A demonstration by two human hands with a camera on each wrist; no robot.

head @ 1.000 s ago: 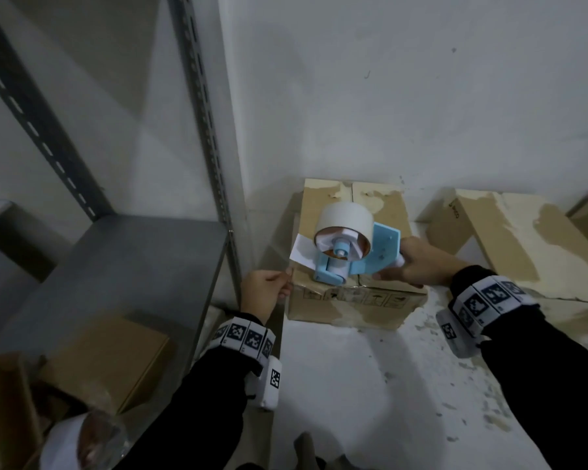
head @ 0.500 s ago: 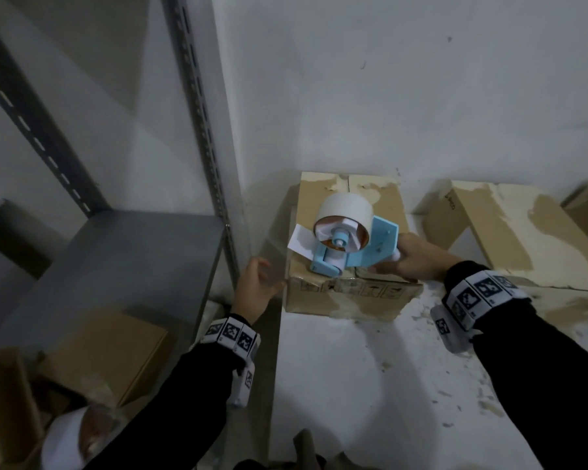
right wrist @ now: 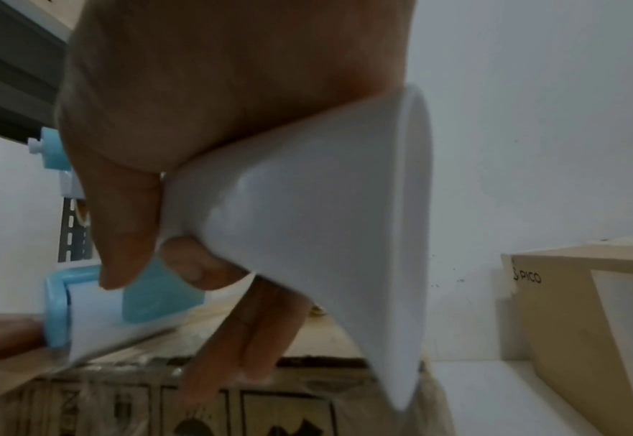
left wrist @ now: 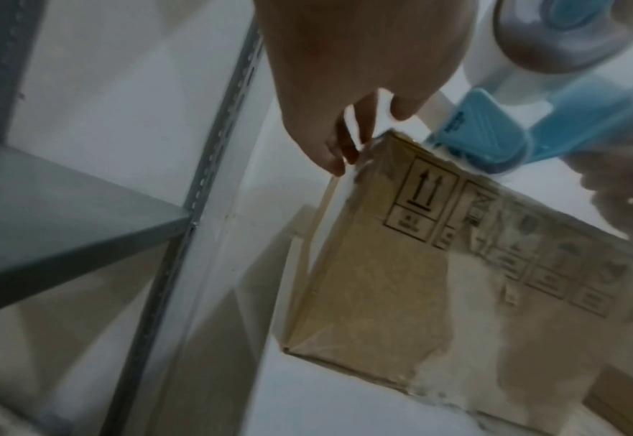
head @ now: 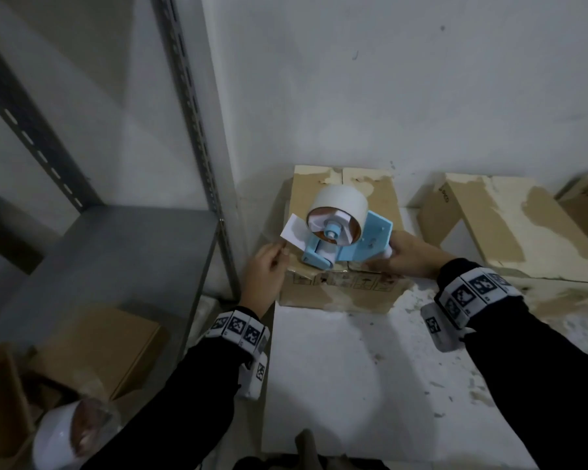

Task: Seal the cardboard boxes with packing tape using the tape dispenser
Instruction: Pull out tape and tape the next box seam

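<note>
On the box by the wall, your right hand [head: 409, 254] grips the tape dispenser [head: 348, 239].

From the head view, you hold the blue dispenser's white handle with fingers curled round it, its front end resting on the near top edge of the cardboard box [head: 340, 290], which stands closed against the wall; a white tape roll [head: 338, 212] sits on it. Your left hand [head: 263, 271] is at the box's left corner, fingers loosely curled; whether it pinches the tape end, you cannot tell. A lower shelf holds another brown box [head: 95, 347]. From the left wrist, your fingertips [left wrist: 339, 159] touch the box's upper corner. From the right wrist, your fingers [right wrist: 120, 230] wrap the handle [right wrist: 307, 221] above the box top.
</note>
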